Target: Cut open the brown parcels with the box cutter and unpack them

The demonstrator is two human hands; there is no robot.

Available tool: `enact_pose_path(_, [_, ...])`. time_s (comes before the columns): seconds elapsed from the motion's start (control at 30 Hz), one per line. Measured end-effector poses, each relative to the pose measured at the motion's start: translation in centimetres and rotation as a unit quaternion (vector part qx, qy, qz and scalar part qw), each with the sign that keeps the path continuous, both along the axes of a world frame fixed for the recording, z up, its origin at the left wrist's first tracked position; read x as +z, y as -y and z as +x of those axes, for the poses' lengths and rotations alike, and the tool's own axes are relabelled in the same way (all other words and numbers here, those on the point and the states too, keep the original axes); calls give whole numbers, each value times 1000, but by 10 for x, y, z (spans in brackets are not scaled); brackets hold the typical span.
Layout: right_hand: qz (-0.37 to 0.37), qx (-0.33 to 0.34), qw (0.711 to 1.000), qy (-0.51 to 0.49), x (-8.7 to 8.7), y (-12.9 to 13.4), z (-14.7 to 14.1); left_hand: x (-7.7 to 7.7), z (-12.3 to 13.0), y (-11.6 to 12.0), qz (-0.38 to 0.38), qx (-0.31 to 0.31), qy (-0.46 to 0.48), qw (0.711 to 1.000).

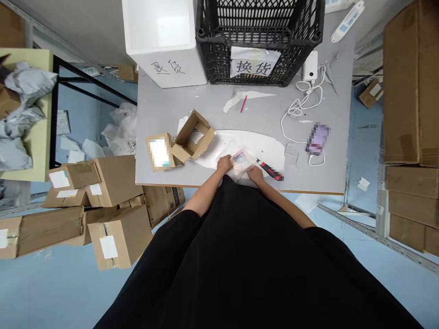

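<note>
My left hand (pixel 224 163) and my right hand (pixel 255 174) both grip the edges of a small clear plastic packet (pixel 242 161) with a printed card inside. The packet rests on a white plastic sheet (pixel 252 145) spread on the grey table (pixel 171 107). Just right of my right hand lies a red and black box cutter (pixel 270 170), not touching it. Left of my left hand stands a torn-open cardboard box (pixel 194 137), with a cardboard flap bearing a blurred white label (pixel 160 152) against it.
A black plastic crate (pixel 260 32) with a paper sign and a white foam box (pixel 161 41) stand at the table's far edge. A power bank (pixel 310 66) and blurred phone (pixel 318 138) lie on white cables at right. Cardboard boxes (pixel 115 180) surround the table on the floor and shelves.
</note>
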State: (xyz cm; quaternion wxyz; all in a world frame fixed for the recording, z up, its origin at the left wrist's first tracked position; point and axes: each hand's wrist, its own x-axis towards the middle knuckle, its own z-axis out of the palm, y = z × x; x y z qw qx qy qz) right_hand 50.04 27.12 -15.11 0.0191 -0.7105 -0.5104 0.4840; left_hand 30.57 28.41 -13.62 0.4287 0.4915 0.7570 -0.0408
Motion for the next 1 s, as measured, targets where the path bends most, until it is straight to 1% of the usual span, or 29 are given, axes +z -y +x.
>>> enact_pose_path(0.03, [35,23,999,30,3,0,12,1,-2,-5,4,-23,-4,1000])
enact_pose_path(0.07, [87,58,992,73,6,-1,25,2,-4,-11,9,-47,-6,999])
enact_pose_path(0.1, [134,98,979,117,7,-2,38,3,-4,-18,15,-70,-7,997])
enact_pose_path(0.13, [164,139,965,154,8,-3,49,4,-4,-24,21,-92,-8,995])
enact_pose_path(0.17, [172,175,952,180,8,-4,60,4,-3,-31,28,-114,-8,993])
enact_pose_path(0.2, [163,201,947,193,7,-6,69,5,-1,-39,34,-132,-8,991])
enact_pose_path(0.23, [146,212,945,199,6,-7,77,6,2,-46,40,-146,-9,988])
enact_pose_path(0.27, [130,209,948,203,4,-9,84,7,6,-53,48,-163,-10,985])
enact_pose_path(0.3, [118,190,952,207,2,-10,90,8,10,-59,62,-188,-12,980])
enact_pose_path(0.33, [110,157,958,215,0,-12,95,9,15,-64,81,-222,-14,972])
enact_pose_path(0.37, [104,116,962,223,-1,-14,100,10,20,-69,106,-265,-12,958])
enact_pose_path(0.43, [91,37,965,242,-2,-19,108,11,33,-72,163,-354,4,921])
enact_pose_path(0.47, [87,8,963,254,-3,-21,111,11,40,-72,186,-384,18,904])
enact_pose_path(0.5, [88,-13,959,268,-2,-23,113,11,48,-69,202,-396,34,895])
enact_pose_path(0.53, [96,-24,954,282,-2,-25,113,11,56,-63,214,-393,48,893])
enact_pose_path(0.57, [113,-24,949,294,-2,-27,111,11,63,-56,223,-376,57,898])
enact_pose_path(0.6, [136,-11,946,295,-1,-27,106,11,68,-47,231,-344,57,908])
enact_pose_path(0.63, [159,14,946,282,-1,-27,100,10,73,-36,237,-300,47,923])
enact_pose_path(0.67, [179,49,950,252,0,-27,91,10,75,-24,238,-241,26,940])
enact_pose_path(0.73, [199,127,958,161,-1,-24,68,10,76,0,219,-101,-34,970])
enact_pose_path(0.77, [199,158,960,115,-2,-22,57,9,74,11,204,-40,-58,976])
enact_pose_path(0.8, [199,178,960,81,-3,-20,46,9,72,21,186,8,-70,980])
enact_pose_path(0.83, [197,189,960,60,-5,-19,37,8,69,29,161,48,-70,983])
enact_pose_path(0.9, [191,184,963,55,-7,-18,25,4,65,41,100,108,-37,988])
enact_pose_path(0.97, [176,163,968,70,-10,-19,22,0,63,45,53,143,13,988])
enact_pose_path(1.0, [165,151,972,77,-10,-19,21,-2,62,45,44,149,33,987])
